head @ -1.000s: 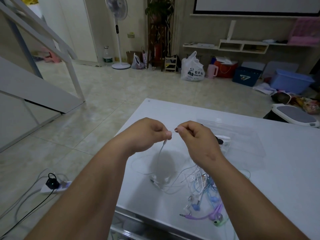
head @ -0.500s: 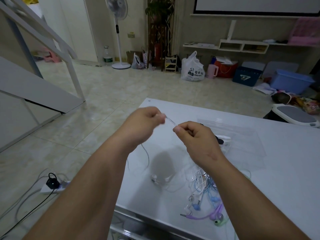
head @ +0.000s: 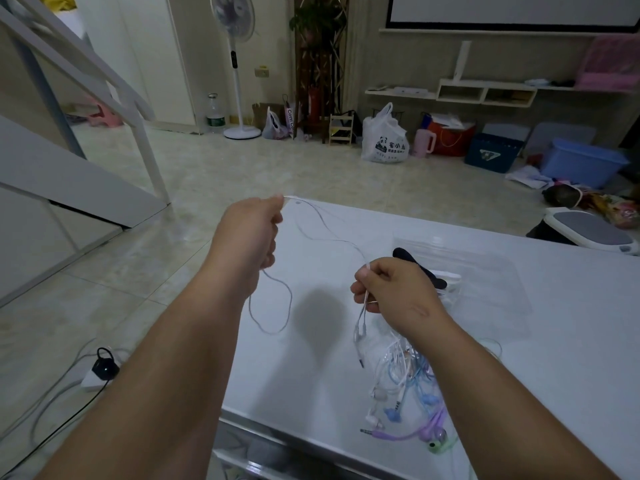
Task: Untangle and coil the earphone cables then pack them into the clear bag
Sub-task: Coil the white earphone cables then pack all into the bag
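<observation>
Your left hand [head: 251, 233] is raised over the far left corner of the table [head: 571, 358], its grip curled round a white earphone cable [head: 346, 241]. Your right hand [head: 394, 289] pinches the same cable farther along, and the earbuds dangle beneath it. A slack loop hangs under your left wrist. The tangled pile of earphones [head: 407, 375] lies just below your right hand. The clear bag [head: 491, 271] lies flat behind it and seemingly holds something already.

Home living room; fan [head: 232, 20], stairs [head: 79, 77]

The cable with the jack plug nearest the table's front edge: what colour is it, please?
Purple cable; head view.
</observation>
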Demonstrator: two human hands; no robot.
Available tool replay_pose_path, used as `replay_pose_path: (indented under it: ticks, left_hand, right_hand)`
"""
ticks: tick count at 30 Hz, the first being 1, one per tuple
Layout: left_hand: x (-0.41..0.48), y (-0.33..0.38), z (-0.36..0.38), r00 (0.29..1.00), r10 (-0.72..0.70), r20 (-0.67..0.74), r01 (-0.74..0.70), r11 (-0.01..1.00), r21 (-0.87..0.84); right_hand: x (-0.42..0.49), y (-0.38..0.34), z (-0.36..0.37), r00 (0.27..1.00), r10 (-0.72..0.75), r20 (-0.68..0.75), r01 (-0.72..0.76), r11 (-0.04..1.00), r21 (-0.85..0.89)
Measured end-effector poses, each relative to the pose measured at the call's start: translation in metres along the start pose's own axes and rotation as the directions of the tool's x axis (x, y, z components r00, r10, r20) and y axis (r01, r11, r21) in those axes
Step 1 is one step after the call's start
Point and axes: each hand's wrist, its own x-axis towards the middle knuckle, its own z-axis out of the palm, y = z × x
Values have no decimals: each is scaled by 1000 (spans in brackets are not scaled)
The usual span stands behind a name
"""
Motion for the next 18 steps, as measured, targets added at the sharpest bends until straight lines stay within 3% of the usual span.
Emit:
replay_pose_path:
  ticks: [3, 7, 12, 18]
  left_hand:
    - [-2, -2, 1, 991, -123, 59, 115, 986, 119]
    - [-6, 1, 6, 983, -157, 99, 140, 977, 164]
    - [-10, 3, 4, 958, -87, 272, -22, 927, 375]
    - [-9, -3, -2, 942, -19, 336, -60, 973, 224]
  right_hand:
    - [-3, -7, -3, 997, 19, -81, -8, 992, 129]
    - [-5, -12, -3, 994, 41, -101, -17, 972, 234]
    - [-4, -12, 5, 997, 30, -72, -11, 967, 256]
    - [-6, -16, 11, 998, 19, -56, -1, 952, 306]
